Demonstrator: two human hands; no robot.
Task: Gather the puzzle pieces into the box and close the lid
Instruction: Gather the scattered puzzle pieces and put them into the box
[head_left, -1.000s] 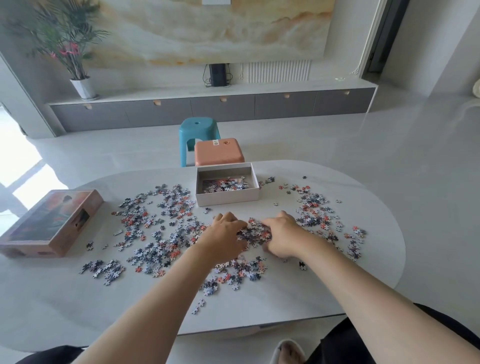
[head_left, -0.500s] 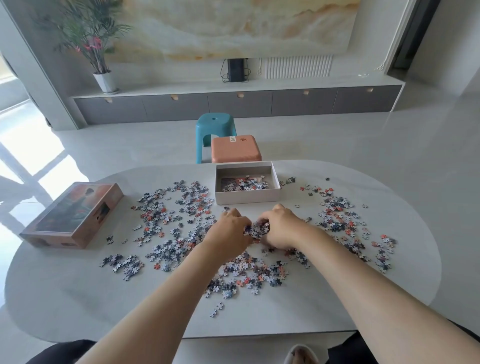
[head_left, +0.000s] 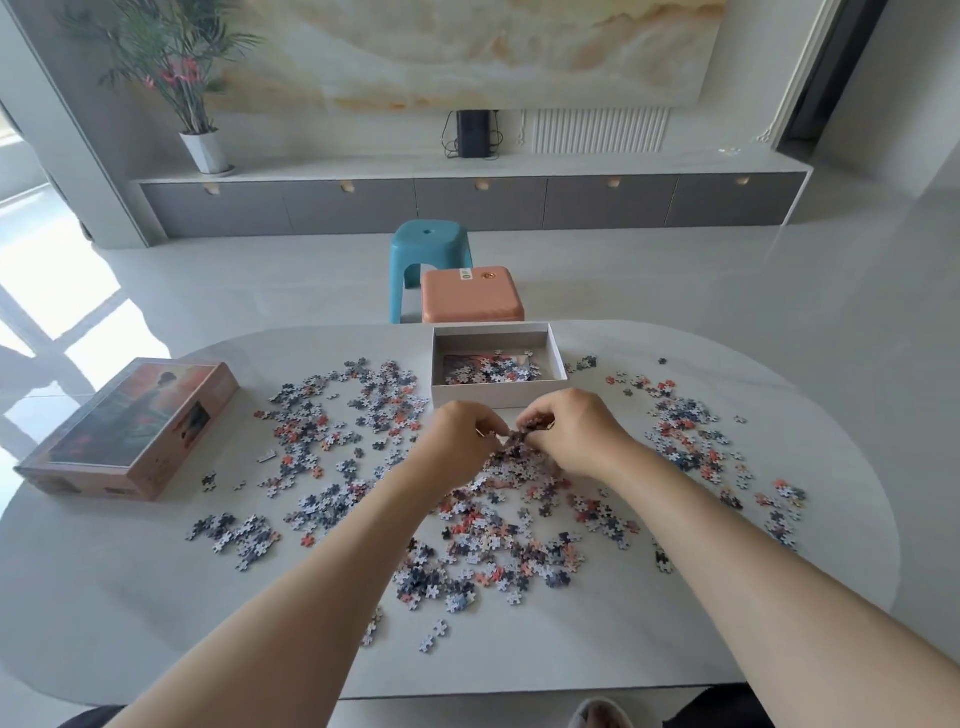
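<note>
An open white box (head_left: 500, 397) stands at the far middle of the oval table, with some puzzle pieces lying inside. Many loose puzzle pieces (head_left: 488, 540) in blue, white and coral are strewn across the tabletop. My left hand (head_left: 460, 441) and my right hand (head_left: 571, 434) are cupped together just in front of the box, fingers curled round a clump of pieces (head_left: 517, 441) held a little above the table. The box lid (head_left: 130, 431), printed with a picture, lies at the far left.
The white oval table (head_left: 104, 597) has bare surface along its near edge. A coral stool (head_left: 471, 296) and a teal stool (head_left: 430, 244) stand behind the table. A low grey cabinet and a potted plant (head_left: 182, 88) line the far wall.
Both hands swept pieces together on the table, closed on a clump and raised it toward the box. The camera view shifted slightly.
</note>
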